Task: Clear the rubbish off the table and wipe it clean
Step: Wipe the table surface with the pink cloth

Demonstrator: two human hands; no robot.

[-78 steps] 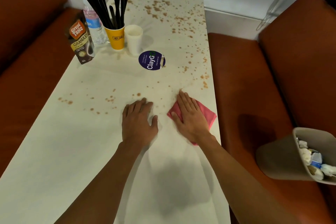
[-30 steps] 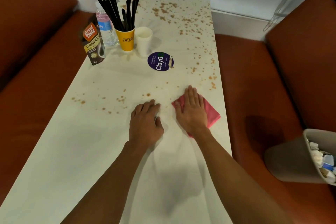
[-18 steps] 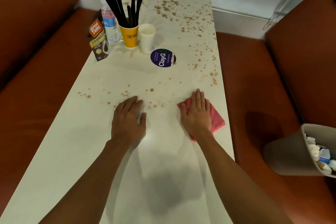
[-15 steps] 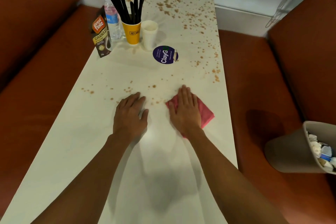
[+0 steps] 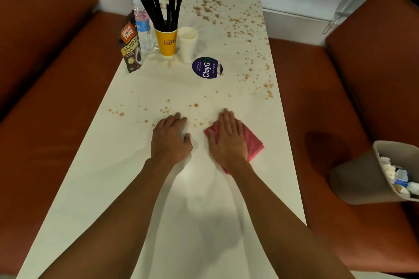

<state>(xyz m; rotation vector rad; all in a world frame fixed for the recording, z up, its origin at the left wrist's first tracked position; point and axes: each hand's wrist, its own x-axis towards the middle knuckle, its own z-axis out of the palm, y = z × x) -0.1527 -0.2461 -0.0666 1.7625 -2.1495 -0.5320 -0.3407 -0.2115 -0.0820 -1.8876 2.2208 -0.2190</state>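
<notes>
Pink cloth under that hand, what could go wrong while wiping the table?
1. The pink cloth under the right hand lies near the right edge of the table. A sideways sweep could push the brown specks onto the orange seat rather than into the bin.
2. Wiping further up, that hand might knock over the yellow cup of straws or the white cup, which stand close together.

Light was even and fairly bright, falling from overhead. A soft glare patch sat midway on the white table (image 5: 192, 174) — a diffuse shadow lay nearer the camera. A dark shadow blot marked the right bench seat (image 5: 326, 149). Edges were stretched by the wide angle — detail slightly soft.
</notes>
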